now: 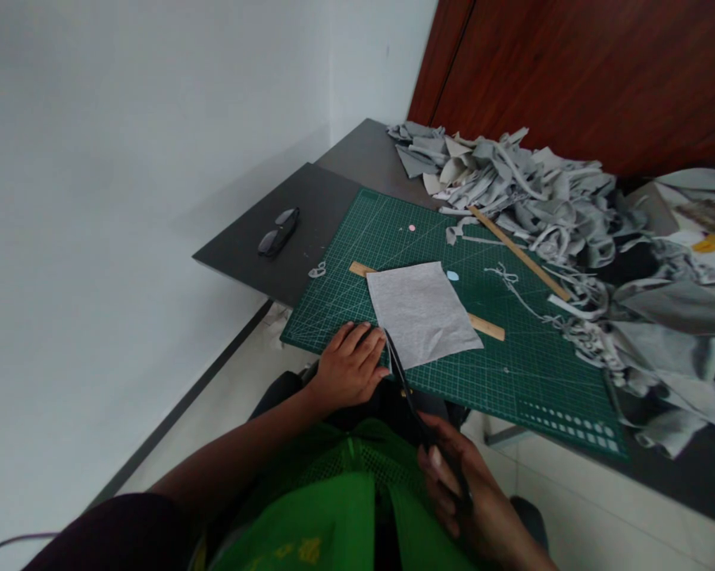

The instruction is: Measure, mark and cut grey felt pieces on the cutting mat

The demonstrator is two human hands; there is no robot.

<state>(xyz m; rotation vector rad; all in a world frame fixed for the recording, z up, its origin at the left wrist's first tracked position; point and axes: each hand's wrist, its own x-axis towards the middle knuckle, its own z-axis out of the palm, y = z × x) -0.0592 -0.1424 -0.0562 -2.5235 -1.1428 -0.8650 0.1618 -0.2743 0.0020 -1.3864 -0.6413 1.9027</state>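
A piece of light grey cloth (pixel 425 312) lies on the green cutting mat (pixel 333 309), with a small crease near its lower right corner. At the cloth's near left edge, my left hand (pixel 352 366) has its fingers and thumb closed on the border of the fabric. My right hand (pixel 473 484) is wrapped round the handles of black scissors (pixel 405 385), below the mat's front edge. Their blades point up and left along the cloth's left edge, close to my left fingertips. How far apart the blades are, I cannot tell.
One wooden ruler (pixel 488 326) passes under the cloth; another wooden strip (pixel 517 252) lies farther right. Grey fabric scraps (pixel 529 174) are heaped along the back and right. Glasses (pixel 278 231) rest on the dark board at left. A white wall (pixel 214 103) borders the left side.
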